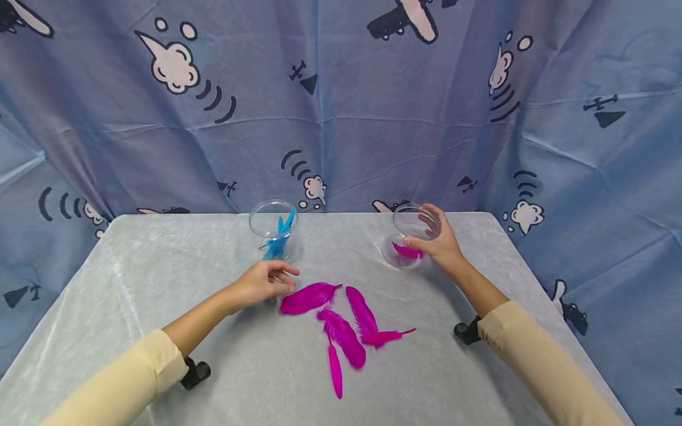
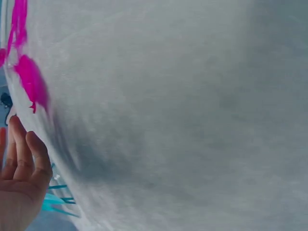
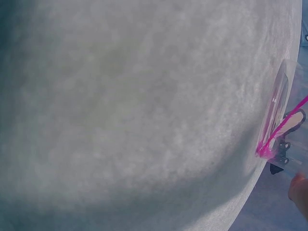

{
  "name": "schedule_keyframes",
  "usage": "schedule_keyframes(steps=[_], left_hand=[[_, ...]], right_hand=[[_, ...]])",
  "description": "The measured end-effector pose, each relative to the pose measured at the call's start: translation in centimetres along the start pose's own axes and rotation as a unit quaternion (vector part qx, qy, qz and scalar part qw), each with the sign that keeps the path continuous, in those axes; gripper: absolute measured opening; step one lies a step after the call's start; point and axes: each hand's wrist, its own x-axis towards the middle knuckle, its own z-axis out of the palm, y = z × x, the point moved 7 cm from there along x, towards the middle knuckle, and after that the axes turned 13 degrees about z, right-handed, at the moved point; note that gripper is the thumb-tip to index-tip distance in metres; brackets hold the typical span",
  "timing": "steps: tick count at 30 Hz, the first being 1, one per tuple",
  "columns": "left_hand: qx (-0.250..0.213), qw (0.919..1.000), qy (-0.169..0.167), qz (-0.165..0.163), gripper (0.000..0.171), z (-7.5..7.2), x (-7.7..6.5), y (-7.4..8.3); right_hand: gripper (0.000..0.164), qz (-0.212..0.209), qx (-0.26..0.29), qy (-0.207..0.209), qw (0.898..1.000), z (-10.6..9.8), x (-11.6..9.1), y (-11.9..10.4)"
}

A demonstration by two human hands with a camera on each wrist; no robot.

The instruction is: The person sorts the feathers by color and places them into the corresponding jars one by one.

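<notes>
My right hand (image 1: 444, 242) grips a clear plastic cup (image 1: 412, 226) near the back right of the table, with a magenta feather (image 1: 407, 251) inside. In the right wrist view, part of that hand (image 3: 299, 191) shows at the right edge by the cup. My left hand (image 1: 263, 282) holds nothing; its fingers are loosely bent, fingertips close to the left end of a magenta feather (image 1: 311, 297). The left wrist view shows this hand (image 2: 23, 185) with its fingers extended. Several more magenta feathers (image 1: 346, 338) lie loose at the table's middle.
A second clear cup (image 1: 258, 223) holding blue feathers (image 1: 277, 241) stands at the back left, just beyond my left hand. The table (image 1: 176, 266) has a pale cloth cover. Behind its far edge hangs a blue patterned curtain (image 1: 351, 148).
</notes>
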Motion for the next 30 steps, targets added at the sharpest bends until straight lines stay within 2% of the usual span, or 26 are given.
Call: schedule_keyframes(steps=[3,9,23,30], left_hand=[[-0.002,0.9998,0.015,-0.016,0.035,-0.3,-0.6,-0.7],[0.015,0.9987,0.042,-0.024,0.033,-0.4,-1.3,-1.5],[-0.024,0.9979,0.037,-0.048,0.044,1.2,-1.4,-1.7],[-0.040,0.9966,0.055,-0.045,0.043,1.2,-1.3,-1.7]], right_hand=[[0.091,0.002,0.001,0.001,1.000,0.0,0.0,0.1],[0.091,0.004,0.002,0.003,1.000,-0.2,0.1,0.2],[0.089,0.002,0.006,0.002,1.000,-0.1,0.1,0.2],[0.090,0.004,0.007,0.002,1.000,0.0,0.0,0.1]])
